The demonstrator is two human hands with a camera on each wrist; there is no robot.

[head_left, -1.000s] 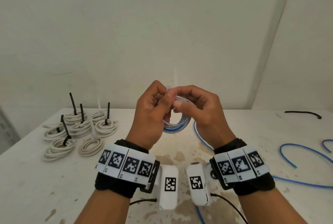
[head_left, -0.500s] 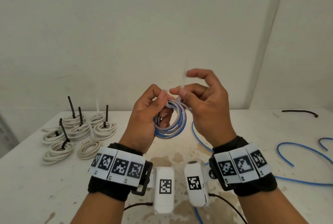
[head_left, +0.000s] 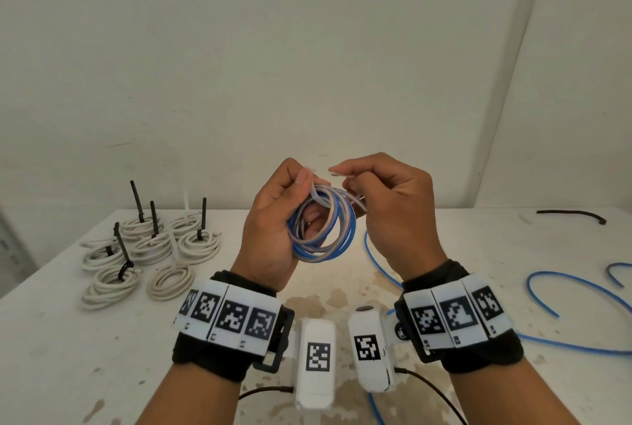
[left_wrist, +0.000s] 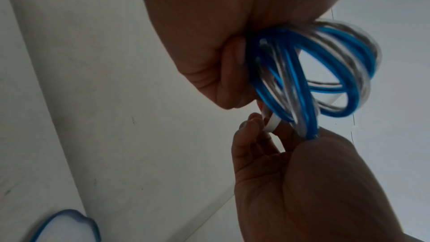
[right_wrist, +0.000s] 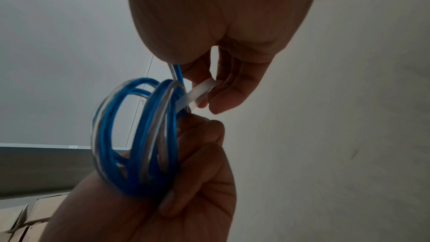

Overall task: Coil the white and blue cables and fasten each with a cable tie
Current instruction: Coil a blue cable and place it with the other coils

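Observation:
A small coil of blue and white cable [head_left: 321,236] is held up above the table, gripped at its left side by my left hand [head_left: 301,205], thumb on top. My right hand [head_left: 345,178] is just right of it and pinches a white cable tie [right_wrist: 197,92] that loops round the coil's top strands. In the left wrist view the coil [left_wrist: 302,73] hangs from my left fingers, with the tie [left_wrist: 271,122] in the right fingertips below. The right wrist view shows the coil [right_wrist: 144,135] in my left palm. The tie's head is hidden.
Several coiled white cables [head_left: 147,246] with upright black ties lie at the table's left. Loose blue cable [head_left: 564,291] runs across the right side, and another blue length [head_left: 376,264] lies behind my hands. A black tie [head_left: 571,216] lies far right. The white table [head_left: 68,339] is stained.
My right hand's raised, spread fingers have curled back down onto the tie beside the left thumb. The coil has turned more face-on and rose slightly.

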